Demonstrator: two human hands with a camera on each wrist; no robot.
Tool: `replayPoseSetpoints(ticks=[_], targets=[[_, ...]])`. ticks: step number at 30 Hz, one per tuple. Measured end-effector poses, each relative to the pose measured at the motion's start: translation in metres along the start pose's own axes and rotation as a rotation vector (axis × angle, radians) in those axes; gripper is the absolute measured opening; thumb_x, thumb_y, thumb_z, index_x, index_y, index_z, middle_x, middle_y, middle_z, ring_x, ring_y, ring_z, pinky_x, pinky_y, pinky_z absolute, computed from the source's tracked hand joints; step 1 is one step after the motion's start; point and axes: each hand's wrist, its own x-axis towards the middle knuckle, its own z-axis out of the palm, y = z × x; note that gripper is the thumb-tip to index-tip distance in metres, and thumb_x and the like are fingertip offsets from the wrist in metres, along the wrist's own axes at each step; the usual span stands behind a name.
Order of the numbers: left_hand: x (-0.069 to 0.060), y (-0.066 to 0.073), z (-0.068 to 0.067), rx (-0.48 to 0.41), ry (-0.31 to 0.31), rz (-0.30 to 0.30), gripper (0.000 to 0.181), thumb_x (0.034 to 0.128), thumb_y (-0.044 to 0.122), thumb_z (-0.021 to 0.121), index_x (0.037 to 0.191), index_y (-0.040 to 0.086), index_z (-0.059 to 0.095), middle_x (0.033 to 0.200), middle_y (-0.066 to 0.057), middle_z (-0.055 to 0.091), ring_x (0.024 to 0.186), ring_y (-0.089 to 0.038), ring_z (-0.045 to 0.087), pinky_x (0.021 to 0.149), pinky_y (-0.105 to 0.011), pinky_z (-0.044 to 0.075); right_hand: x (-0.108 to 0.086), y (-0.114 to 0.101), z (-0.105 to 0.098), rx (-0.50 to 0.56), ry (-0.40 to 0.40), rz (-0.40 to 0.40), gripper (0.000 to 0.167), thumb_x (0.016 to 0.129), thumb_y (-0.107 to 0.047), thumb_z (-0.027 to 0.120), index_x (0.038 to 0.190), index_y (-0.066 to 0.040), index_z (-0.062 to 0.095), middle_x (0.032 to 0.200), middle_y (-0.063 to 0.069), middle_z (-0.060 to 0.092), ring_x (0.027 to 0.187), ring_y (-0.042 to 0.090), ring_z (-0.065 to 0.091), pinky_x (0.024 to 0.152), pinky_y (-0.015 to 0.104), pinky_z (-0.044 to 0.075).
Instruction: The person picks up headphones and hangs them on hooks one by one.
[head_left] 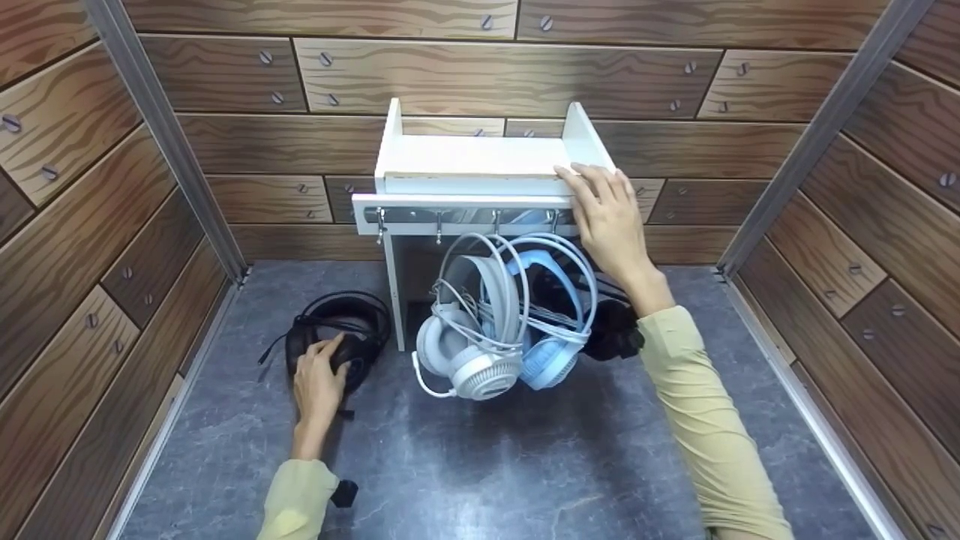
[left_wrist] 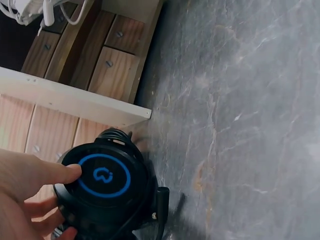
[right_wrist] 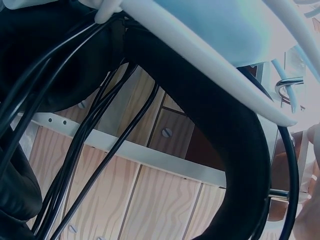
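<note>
On the floor at the left of the head view lies a black headset (head_left: pixel 356 300) with a boom microphone. My left hand (head_left: pixel 319 379) grips one of its ear cups (left_wrist: pixel 102 175), thumb on the outer face by a blue ring, fingers at the rim. My right hand (head_left: pixel 609 217) rests with extended fingers on the right end of a white shelf rack (head_left: pixel 480 156). From the rack's hooks hang a white headset (head_left: pixel 487 375) and a light blue headset (head_left: pixel 551 360). Behind them, partly hidden, hangs another black headset (right_wrist: pixel 235 150), its cables bundled.
Two hooks at the left of the rack's rail (head_left: pixel 465 204) carry nothing. The rack's left leg (head_left: pixel 395 300) stands close beside the floor headset. Wood-patterned walls (head_left: pixel 510 75) enclose a grey marbled floor (head_left: pixel 465 465) on three sides.
</note>
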Motion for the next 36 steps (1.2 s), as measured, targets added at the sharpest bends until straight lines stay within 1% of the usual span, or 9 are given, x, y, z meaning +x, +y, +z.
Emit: replayPoseSetpoints(ticks=[7, 13, 15, 20, 23, 30, 36], targets=[[-0.015, 0.007, -0.001, 0.027, 0.015, -0.016, 0.050, 0.0868, 0.003, 0.078, 0.135, 0.010, 0.066, 0.131, -0.022, 0.062, 0.113, -0.045, 0.057, 0.090, -0.059, 0.049, 0.000, 0.001, 0.000, 0.004, 0.003, 0.003, 0.041, 0.108, -0.024, 0.043, 0.149, -0.025, 0.050, 0.147, 0.008, 0.053, 0.136, 0.030, 0.044, 0.120, 0.051, 0.022], [-0.032, 0.014, -0.003, 0.052, 0.039, -0.055, 0.051, 0.0860, 0.008, 0.080, 0.135, 0.011, 0.066, 0.131, -0.020, 0.063, 0.111, -0.044, 0.058, 0.082, -0.059, 0.051, 0.001, 0.001, 0.001, 0.004, 0.003, -0.009, 0.041, 0.108, -0.024, 0.043, 0.149, -0.024, 0.051, 0.146, 0.008, 0.053, 0.136, 0.030, 0.044, 0.120, 0.052, 0.023], [-0.038, 0.017, -0.005, 0.063, 0.032, -0.073, 0.052, 0.0862, 0.010, 0.080, 0.136, 0.012, 0.066, 0.132, -0.020, 0.063, 0.112, -0.043, 0.057, 0.080, -0.058, 0.051, 0.001, 0.000, 0.001, 0.005, 0.006, -0.012, 0.041, 0.108, -0.024, 0.043, 0.149, -0.024, 0.051, 0.146, 0.008, 0.053, 0.136, 0.030, 0.044, 0.119, 0.053, 0.023], [-0.050, 0.023, -0.008, 0.081, 0.007, -0.087, 0.053, 0.0860, 0.011, 0.081, 0.136, 0.014, 0.066, 0.132, -0.019, 0.063, 0.112, -0.043, 0.058, 0.080, -0.059, 0.052, 0.001, 0.000, 0.001, 0.000, 0.006, -0.009, 0.041, 0.108, -0.024, 0.043, 0.149, -0.024, 0.051, 0.147, 0.007, 0.053, 0.136, 0.030, 0.044, 0.119, 0.052, 0.023], [-0.057, 0.027, -0.009, 0.093, 0.001, -0.088, 0.053, 0.0853, 0.012, 0.082, 0.136, 0.014, 0.066, 0.131, -0.018, 0.064, 0.110, -0.042, 0.059, 0.078, -0.060, 0.052, 0.001, -0.001, 0.001, -0.004, -0.001, -0.008, 0.042, 0.108, -0.024, 0.043, 0.149, -0.024, 0.050, 0.147, 0.008, 0.052, 0.136, 0.030, 0.043, 0.119, 0.052, 0.023], [-0.074, 0.038, -0.011, 0.136, 0.032, -0.058, 0.053, 0.0805, 0.014, 0.086, 0.131, 0.014, 0.070, 0.122, -0.017, 0.067, 0.101, -0.042, 0.063, 0.067, -0.058, 0.054, 0.001, -0.001, 0.001, 0.006, 0.017, -0.010, 0.041, 0.109, -0.024, 0.043, 0.149, -0.023, 0.051, 0.146, 0.009, 0.053, 0.136, 0.031, 0.044, 0.119, 0.052, 0.023], [-0.090, 0.046, -0.011, 0.142, 0.042, -0.083, 0.054, 0.0770, 0.018, 0.089, 0.128, 0.016, 0.072, 0.119, -0.015, 0.068, 0.100, -0.041, 0.064, 0.065, -0.058, 0.054, 0.000, -0.001, 0.001, 0.000, 0.013, -0.012, 0.041, 0.109, -0.024, 0.041, 0.149, -0.023, 0.051, 0.146, 0.009, 0.053, 0.136, 0.031, 0.044, 0.119, 0.051, 0.023]])
